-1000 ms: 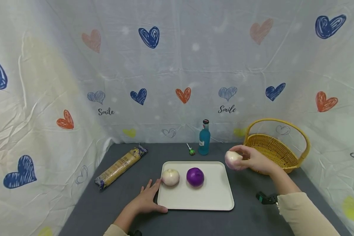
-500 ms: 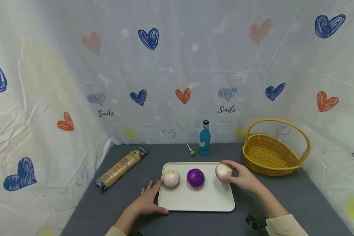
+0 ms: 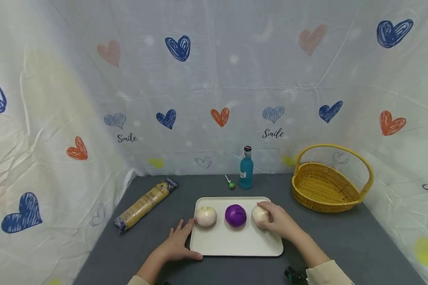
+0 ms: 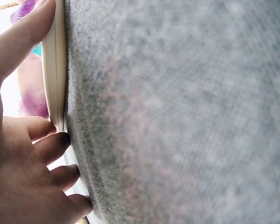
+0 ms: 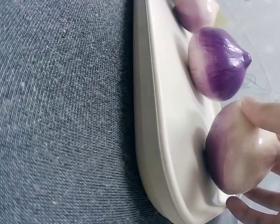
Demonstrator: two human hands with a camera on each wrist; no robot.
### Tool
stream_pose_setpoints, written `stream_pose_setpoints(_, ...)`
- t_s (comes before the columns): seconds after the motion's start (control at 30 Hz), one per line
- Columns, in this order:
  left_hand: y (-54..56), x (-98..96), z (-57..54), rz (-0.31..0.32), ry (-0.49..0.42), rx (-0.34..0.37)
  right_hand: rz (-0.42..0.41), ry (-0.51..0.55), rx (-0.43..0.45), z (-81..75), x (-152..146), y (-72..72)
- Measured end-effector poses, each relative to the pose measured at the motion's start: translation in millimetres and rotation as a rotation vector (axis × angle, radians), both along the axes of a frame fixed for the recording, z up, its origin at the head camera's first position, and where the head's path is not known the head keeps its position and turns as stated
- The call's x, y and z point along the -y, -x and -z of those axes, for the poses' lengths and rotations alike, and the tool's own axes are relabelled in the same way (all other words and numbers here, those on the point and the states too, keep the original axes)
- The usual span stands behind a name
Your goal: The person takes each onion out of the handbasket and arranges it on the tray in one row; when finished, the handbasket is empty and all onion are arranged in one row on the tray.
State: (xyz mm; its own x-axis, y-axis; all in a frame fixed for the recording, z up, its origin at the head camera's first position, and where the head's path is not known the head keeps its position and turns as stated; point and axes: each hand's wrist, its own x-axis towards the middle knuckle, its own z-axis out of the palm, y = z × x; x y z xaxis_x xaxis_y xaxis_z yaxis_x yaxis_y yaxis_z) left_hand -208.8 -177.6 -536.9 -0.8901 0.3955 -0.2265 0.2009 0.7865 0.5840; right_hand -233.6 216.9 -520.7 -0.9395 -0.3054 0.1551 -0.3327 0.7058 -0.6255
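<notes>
My right hand point(image 3: 281, 222) grips a whitish onion point(image 5: 240, 149) with a purple-tinged base, thumb and fingers around its sides. That onion is close over the right end of a white rectangular tray point(image 3: 235, 246). A deep purple onion point(image 3: 235, 215) sits in the tray's middle, and another pale onion point(image 3: 205, 216) sits toward its left end. My left hand point(image 3: 176, 244) lies at the tray's left edge, fingers spread, thumb near the front corner. In the left wrist view, its fingertips point(image 4: 60, 140) are right at the tray's side.
A yellow wicker basket point(image 3: 326, 204) with a tall handle stands at the right. Behind the tray are a blue bottle point(image 3: 246, 171) and a green lollipop point(image 3: 231, 184). A long yellow packet point(image 3: 146, 204) lies at the left. Heart-printed cloth point(image 3: 185, 91) hangs behind the grey table.
My right hand has carried the pale onion leftward from near the basket to over the tray's right end, beside the purple onion. My left hand has stayed at the tray's edge.
</notes>
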Motion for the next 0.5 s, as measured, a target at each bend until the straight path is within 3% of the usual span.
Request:
stream_pose_setpoints(0.27,-0.5,-0.8,-4.4,-0.009,0.005,0.0,-0.025,-0.011,-0.013,4.0,0.2,0.8)
stream_pose_setpoints(0.5,-0.5,1.9,-5.8,-0.004,-0.007,0.008,-0.03,-0.009,0.004,-3.9,-3.7,-1.9)
